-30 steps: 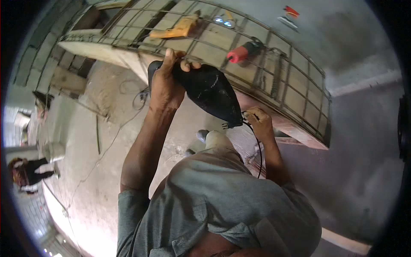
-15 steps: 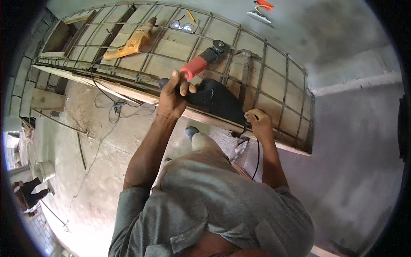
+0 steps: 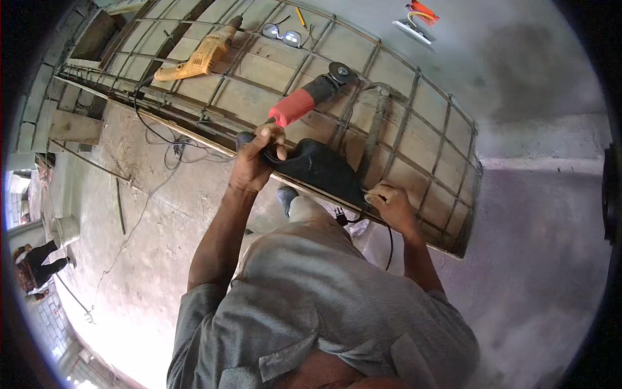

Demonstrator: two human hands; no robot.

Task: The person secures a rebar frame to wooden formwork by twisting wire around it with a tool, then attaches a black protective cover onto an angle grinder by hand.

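Note:
A black piece of fabric (image 3: 317, 167), mesh-like in texture, stretches between my hands at the near edge of the rebar grid. My left hand (image 3: 256, 159) grips its left end, thumb up and fingers curled. At its right end my right hand (image 3: 391, 206) pinches the lower corner between thumb and fingers. A black buckle (image 3: 339, 216) on a strap hangs below the fabric, along with a thin black cord (image 3: 391, 249). Just beyond my left hand a red angle grinder (image 3: 295, 106) lies on the bars; its rear end is partly hidden.
On the rebar grid (image 3: 414, 117) over boards lie a yellow drill (image 3: 206, 55), eyeglasses (image 3: 282, 35) and a pencil (image 3: 300, 17). A trowel (image 3: 413, 31) lies at the far right. Cables (image 3: 175, 148) trail over the floor at left. Another person (image 3: 39, 266) is at far left.
The view has shifted slightly. The fabric, still held at both ends, sits a little lower, and the buckle below it now shows more clearly.

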